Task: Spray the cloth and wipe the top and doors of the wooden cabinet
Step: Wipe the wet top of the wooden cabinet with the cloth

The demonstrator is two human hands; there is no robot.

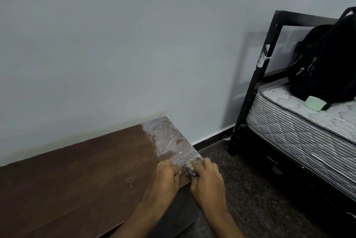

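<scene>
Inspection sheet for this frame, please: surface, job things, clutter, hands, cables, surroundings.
Surface: dark wooden cabinet top; whitish smeared film on its right end.
Job's things: small wadded cloth at the front right corner; spray bottle not seen.
Clutter: nothing seen on the top.
Hands: left hand on the top by the film; right hand grips the cloth.
Cables: nothing seen.
Surroundings: pale wall, dark carpet, black bed frame, striped mattress carrying a black backpack and green case.
</scene>
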